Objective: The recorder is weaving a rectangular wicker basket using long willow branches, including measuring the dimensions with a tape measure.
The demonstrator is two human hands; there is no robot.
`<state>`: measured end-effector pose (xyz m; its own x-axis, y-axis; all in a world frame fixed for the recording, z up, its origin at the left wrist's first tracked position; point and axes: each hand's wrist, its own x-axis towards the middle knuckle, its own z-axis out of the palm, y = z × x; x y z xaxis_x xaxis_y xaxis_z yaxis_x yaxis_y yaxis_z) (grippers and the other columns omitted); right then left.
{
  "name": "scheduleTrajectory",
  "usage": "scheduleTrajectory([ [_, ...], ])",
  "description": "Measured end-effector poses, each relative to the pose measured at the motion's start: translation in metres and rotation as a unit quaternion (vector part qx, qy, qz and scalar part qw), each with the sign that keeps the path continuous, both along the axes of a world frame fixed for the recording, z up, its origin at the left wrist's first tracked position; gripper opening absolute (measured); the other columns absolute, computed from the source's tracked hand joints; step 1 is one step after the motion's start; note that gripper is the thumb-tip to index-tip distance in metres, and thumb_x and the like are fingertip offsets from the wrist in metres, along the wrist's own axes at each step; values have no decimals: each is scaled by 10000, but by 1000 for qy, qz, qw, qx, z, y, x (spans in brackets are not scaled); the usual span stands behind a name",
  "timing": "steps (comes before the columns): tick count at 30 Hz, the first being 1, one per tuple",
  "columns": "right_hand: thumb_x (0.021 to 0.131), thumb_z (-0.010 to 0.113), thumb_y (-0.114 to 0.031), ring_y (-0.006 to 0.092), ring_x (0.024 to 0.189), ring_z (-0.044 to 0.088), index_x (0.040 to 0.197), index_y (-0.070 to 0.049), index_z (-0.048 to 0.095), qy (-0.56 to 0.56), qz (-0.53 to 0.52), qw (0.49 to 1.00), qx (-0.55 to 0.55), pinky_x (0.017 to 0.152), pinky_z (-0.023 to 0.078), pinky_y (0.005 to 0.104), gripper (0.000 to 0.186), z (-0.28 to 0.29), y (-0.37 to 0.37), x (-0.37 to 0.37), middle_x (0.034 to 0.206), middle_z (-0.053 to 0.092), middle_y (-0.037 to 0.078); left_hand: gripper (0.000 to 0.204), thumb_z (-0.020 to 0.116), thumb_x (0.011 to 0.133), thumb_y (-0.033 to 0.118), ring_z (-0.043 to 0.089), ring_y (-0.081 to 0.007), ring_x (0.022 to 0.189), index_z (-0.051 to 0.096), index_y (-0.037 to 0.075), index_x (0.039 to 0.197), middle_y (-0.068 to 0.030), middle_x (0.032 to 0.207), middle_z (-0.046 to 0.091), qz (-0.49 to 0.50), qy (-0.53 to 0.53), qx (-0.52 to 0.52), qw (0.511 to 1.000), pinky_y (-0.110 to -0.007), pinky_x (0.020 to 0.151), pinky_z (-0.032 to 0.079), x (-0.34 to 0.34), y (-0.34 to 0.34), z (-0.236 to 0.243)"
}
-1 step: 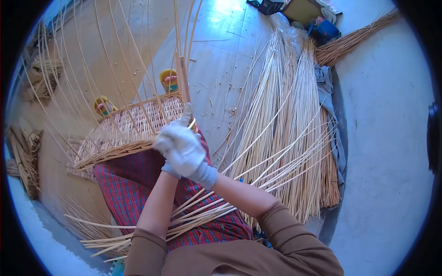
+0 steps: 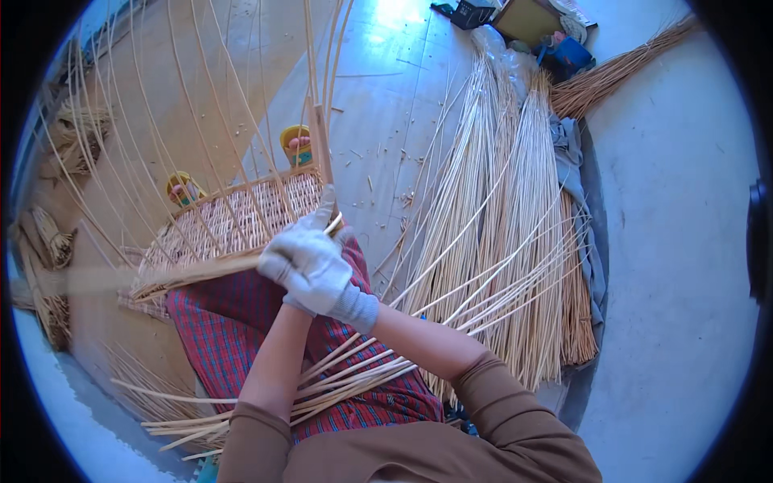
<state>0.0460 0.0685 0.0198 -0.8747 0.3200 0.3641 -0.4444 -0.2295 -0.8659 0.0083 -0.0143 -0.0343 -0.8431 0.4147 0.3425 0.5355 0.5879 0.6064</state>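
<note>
My right hand, in a white glove, is closed on a pale cane strip that blurs out leftward along the basket's near edge. My gloved left hand is partly hidden behind it, its fingers raised against the thick upright stake at the basket's right corner. A woven wicker panel with long thin upright stakes rests slanting on a red checked cloth over my lap. Loose pale canes lie across the cloth under my forearms.
Feet in yellow slippers show beyond the panel. Long bundles of pale cane lie on the right, a brown bundle at the back right, shorter bundles at the left. A blue container and dark boxes sit behind.
My right hand has shifted slightly left and down. A pale strip from it now sweeps in a blur to the left. The panel has tilted or shifted a little downward.
</note>
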Motion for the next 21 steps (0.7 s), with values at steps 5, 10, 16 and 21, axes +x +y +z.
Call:
scheduleTrajectory([
  [5, 965, 729, -274, 156, 1048, 604, 1028, -40, 683, -77, -95, 988, 97, 880, 515, 326, 247, -16, 28, -55, 1105, 680, 85, 724, 806, 925, 276, 532, -257, 1348, 450, 7, 1495, -169, 1386, 578, 21, -115, 439, 891, -404, 1170, 395, -6, -7, -5],
  [10, 916, 783, -455, 96, 787, 531, 1039, -40, 647, -367, 21, 923, 117, 725, 473, 295, 453, -57, 48, -82, 836, 584, -21, 478, 678, 1009, 406, 679, -265, 1107, 575, 27, 1282, -116, 1154, 669, 41, -324, 673, 663, -477, 1069, 548, -26, -54, -31],
  [16, 694, 878, -495, 283, 968, 680, 1079, -29, 696, -327, 65, 811, 482, 868, 536, 390, 631, -46, 83, -71, 983, 708, 142, 399, 677, 998, 437, 728, -204, 696, 625, 44, 946, -6, 694, 600, 119, -386, 619, 673, -425, 762, 684, -46, -74, -34],
  [21, 682, 889, -498, 360, 1062, 645, 1023, -74, 718, -382, 20, 764, 519, 937, 528, 426, 571, -39, 75, -68, 1064, 680, 193, 297, 666, 1042, 320, 592, -99, 558, 612, 49, 934, -6, 690, 574, 70, -289, 470, 831, -292, 548, 561, -65, -49, 10],
])
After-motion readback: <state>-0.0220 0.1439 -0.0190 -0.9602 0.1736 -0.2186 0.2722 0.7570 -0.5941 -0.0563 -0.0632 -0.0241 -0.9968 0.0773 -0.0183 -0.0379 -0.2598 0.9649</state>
